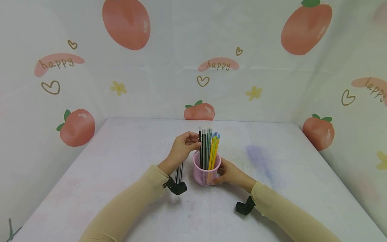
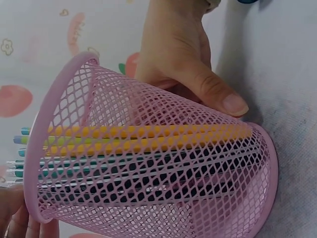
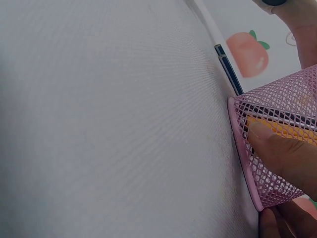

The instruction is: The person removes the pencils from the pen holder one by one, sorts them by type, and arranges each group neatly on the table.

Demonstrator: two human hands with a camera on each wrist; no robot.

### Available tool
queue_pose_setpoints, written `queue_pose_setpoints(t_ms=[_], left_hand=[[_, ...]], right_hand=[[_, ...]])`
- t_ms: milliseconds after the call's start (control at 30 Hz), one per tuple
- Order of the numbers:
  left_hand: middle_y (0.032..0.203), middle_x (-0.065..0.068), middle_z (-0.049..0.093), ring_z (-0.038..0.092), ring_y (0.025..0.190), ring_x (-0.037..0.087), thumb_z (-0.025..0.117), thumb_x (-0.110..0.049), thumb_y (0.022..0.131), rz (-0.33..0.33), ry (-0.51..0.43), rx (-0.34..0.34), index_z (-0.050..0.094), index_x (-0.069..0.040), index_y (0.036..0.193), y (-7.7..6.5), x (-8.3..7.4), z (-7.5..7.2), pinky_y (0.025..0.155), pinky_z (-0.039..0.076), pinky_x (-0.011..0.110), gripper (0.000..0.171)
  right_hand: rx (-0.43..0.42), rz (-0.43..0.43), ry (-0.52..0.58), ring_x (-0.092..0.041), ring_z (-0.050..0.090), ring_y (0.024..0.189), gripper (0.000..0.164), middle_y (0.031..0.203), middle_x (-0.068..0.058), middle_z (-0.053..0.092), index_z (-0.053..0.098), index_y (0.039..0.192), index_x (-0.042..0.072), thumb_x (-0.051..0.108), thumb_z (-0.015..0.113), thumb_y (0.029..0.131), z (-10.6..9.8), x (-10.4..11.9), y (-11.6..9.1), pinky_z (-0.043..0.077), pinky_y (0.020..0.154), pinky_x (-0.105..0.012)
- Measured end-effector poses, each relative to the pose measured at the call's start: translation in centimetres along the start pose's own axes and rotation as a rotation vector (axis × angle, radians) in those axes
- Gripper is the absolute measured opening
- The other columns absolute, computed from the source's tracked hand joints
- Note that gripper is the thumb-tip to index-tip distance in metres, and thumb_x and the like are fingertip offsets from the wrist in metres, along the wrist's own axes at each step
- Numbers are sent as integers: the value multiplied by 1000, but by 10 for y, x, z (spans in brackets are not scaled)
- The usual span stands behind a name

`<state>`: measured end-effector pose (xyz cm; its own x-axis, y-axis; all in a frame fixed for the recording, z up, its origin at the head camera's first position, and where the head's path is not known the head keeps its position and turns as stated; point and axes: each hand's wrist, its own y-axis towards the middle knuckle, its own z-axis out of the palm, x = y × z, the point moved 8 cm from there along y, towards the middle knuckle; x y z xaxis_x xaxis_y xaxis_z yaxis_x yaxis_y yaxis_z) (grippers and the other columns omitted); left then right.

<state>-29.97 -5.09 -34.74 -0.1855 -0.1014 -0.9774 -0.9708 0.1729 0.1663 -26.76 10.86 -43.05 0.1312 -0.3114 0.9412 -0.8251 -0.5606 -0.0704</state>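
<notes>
A pink mesh pencil holder (image 1: 206,175) stands upright on the table with several pencils (image 1: 208,144) in it: black and dark green ones at left, yellow ones at right. My left hand (image 1: 182,146) is at the pencils' upper left side, its thumb and fingers pinching the leftmost black pencil (image 1: 200,134). In the left wrist view its fingers are partly hidden by the holder's rim (image 2: 34,148). My right hand (image 1: 231,173) grips the holder low on its right side, the thumb (image 3: 277,148) against the mesh.
Black pencils (image 1: 179,173) lie on the table left of the holder, partly covered by my left wrist. A black wrist camera (image 1: 176,186) hangs below each sleeve. Behind the table (image 1: 90,188) rises a white cloth with peach prints (image 1: 199,112).
</notes>
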Motion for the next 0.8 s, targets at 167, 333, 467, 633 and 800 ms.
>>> queue_pose_setpoints(t_ms=[167, 333, 467, 633, 800], left_hand=[[102, 17, 63, 67, 82, 14, 67, 2, 88, -4, -22, -4, 60, 5, 112, 0, -3, -3, 81, 59, 33, 25], [101, 17, 61, 66, 80, 12, 66, 3, 88, 18, -42, 3, 58, 7, 113, 1, -8, -5, 79, 60, 35, 26], [100, 14, 60, 65, 80, 11, 65, 4, 89, 22, -73, -3, 58, 7, 114, 1, -12, -9, 77, 60, 36, 27], [101, 12, 59, 64, 83, 11, 64, 3, 90, 21, -117, -18, 57, 6, 116, 2, -19, -15, 79, 60, 37, 27], [99, 8, 59, 65, 84, 10, 63, 4, 90, 55, -152, -35, 56, 7, 115, 2, -30, -22, 81, 59, 39, 26]], right_hand=[[-1, -6, 7, -39, 42, 135, 101, 149, -20, 40, 23, 151, 1, 1, 84, 70, 0, 0, 0, 32, 113, -51], [-5, 4, -2, -39, 42, 135, 102, 149, -20, 40, 22, 152, 2, 3, 84, 71, 0, -1, 0, 32, 113, -51], [-9, 9, -11, -39, 41, 135, 102, 150, -19, 40, 22, 152, 3, 3, 85, 71, -1, -2, 1, 32, 113, -51], [-9, 1, -13, -39, 42, 135, 101, 149, -20, 40, 24, 151, 2, 2, 85, 71, -1, -2, 1, 33, 113, -51], [0, -29, -17, -39, 44, 133, 98, 147, -21, 43, 26, 150, 0, 2, 84, 70, 0, -2, 1, 33, 113, -50]])
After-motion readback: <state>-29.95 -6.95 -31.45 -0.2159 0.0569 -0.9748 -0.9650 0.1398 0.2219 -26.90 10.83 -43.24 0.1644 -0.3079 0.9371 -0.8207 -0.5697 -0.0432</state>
